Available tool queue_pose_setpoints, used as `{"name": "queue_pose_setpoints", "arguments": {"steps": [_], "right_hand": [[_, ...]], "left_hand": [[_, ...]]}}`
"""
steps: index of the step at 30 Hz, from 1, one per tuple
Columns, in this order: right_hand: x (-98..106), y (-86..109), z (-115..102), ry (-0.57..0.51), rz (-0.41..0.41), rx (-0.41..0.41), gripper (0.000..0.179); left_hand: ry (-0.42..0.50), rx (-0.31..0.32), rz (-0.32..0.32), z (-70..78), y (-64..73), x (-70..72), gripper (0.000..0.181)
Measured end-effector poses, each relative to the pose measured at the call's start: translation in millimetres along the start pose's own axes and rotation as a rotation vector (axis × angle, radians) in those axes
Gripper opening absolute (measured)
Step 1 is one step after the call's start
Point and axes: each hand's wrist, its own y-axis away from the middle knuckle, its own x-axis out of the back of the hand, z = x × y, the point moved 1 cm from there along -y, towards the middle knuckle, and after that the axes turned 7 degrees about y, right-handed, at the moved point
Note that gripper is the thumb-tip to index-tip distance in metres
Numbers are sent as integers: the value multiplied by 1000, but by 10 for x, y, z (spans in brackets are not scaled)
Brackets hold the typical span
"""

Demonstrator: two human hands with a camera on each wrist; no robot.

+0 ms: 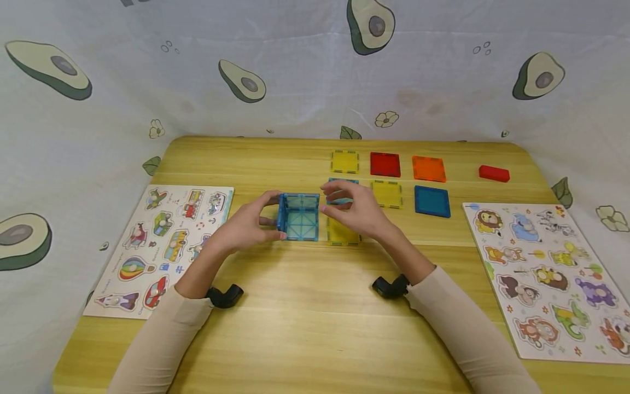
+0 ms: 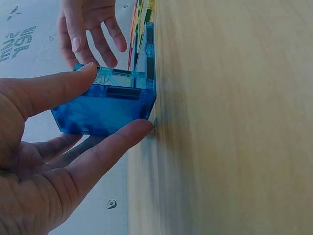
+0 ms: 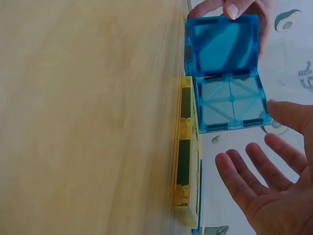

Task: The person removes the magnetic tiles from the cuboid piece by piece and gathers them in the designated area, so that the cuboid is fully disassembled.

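Three translucent blue magnetic tiles form an open corner: a base tile (image 1: 302, 225) flat on the table, a back tile (image 3: 232, 104) with a cross-braced pattern, and a left side tile (image 2: 105, 115), both standing upright. My left hand (image 1: 248, 223) grips the left side tile by its edges, thumb at one edge and fingers at others. On the other side, my right hand (image 1: 358, 210) has its fingers spread and relaxed, nothing between them. Its thumb tip (image 3: 275, 108) is right at the back tile's edge. Under the right hand lie a yellow tile (image 1: 343, 235) and a partly hidden blue tile (image 1: 343, 181).
Farther back lie yellow tiles (image 1: 344, 162) (image 1: 386, 194), a red tile (image 1: 385, 164), an orange tile (image 1: 429, 168) and a dark blue tile (image 1: 432, 201). A red block (image 1: 494, 173) sits at right. Picture puzzle boards (image 1: 189, 230) (image 1: 531, 241) flank the table (image 1: 305, 339).
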Motion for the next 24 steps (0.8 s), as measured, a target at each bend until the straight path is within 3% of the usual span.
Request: {"name": "queue_pose_setpoints", "arguments": {"steps": [10, 18, 24], "right_hand": [[-114, -99, -4, -29, -22, 17, 39], [-206, -192, -24, 40, -53, 36, 32], [-224, -195, -20, 67, -26, 20, 25]], "left_hand": [[-10, -17, -2, -22, -14, 10, 93], [-12, -23, 0, -40, -21, 14, 91], [-13, -32, 5, -32, -24, -2, 90]]}}
